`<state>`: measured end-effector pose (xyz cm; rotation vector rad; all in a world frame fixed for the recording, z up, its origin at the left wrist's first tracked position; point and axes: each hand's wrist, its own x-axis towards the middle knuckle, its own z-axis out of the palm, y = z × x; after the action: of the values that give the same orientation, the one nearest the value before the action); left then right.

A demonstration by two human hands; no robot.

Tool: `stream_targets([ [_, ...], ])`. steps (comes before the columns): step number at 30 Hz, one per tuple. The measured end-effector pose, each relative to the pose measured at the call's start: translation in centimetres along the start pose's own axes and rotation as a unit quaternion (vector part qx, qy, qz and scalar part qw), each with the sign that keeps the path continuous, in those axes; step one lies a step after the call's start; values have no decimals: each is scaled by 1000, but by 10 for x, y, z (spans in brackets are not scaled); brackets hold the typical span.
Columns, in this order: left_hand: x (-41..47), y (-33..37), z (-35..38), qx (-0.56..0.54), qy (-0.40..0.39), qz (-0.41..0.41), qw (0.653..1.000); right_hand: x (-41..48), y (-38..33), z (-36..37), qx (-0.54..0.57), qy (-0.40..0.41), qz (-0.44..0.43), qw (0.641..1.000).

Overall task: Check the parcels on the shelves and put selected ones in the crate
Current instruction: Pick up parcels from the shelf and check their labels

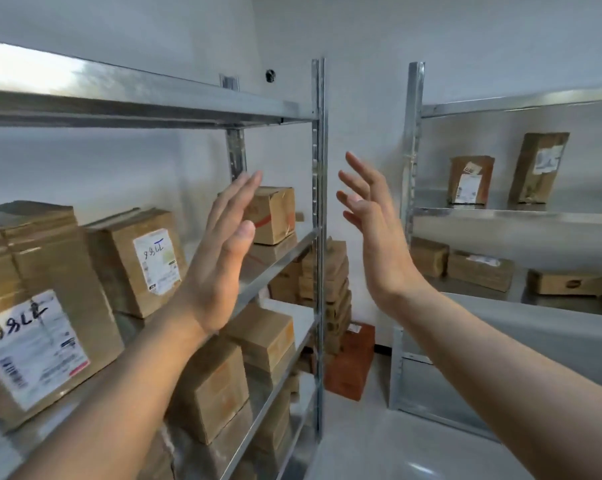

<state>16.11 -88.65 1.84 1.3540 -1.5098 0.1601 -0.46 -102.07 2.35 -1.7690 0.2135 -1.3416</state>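
Observation:
Both my hands are raised with straight fingers and hold nothing. My left hand (223,251) is in front of the left metal shelf unit (318,209), just short of a small brown parcel (275,214) at the shelf's far end. My right hand (372,223) hangs in the gap between the two shelf units, palm facing left. On the same shelf stand a labelled parcel (143,261) and a bigger labelled parcel (40,327) near me. No crate is in view.
A second metal shelf unit (414,188) at the right carries two upright parcels (471,180) and flat ones (479,270) below. Lower left shelves hold several brown parcels (261,337). A stack of parcels (330,292) and an orange-red box (350,362) stand in the corner.

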Motion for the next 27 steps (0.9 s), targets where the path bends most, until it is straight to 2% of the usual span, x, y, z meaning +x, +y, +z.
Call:
stream_targets([
  [13, 203, -215, 86, 51, 118, -87, 988, 255, 246, 9, 20, -107, 30, 994],
  [22, 268, -338, 98, 62, 203, -136, 968, 385, 374, 56, 51, -179, 66, 980],
  [24, 275, -352, 104, 86, 228, -177, 953, 406, 394, 67, 39, -205, 85, 974],
  [27, 285, -367, 117, 121, 289, -312, 897, 430, 421, 82, 11, -223, 145, 964],
])
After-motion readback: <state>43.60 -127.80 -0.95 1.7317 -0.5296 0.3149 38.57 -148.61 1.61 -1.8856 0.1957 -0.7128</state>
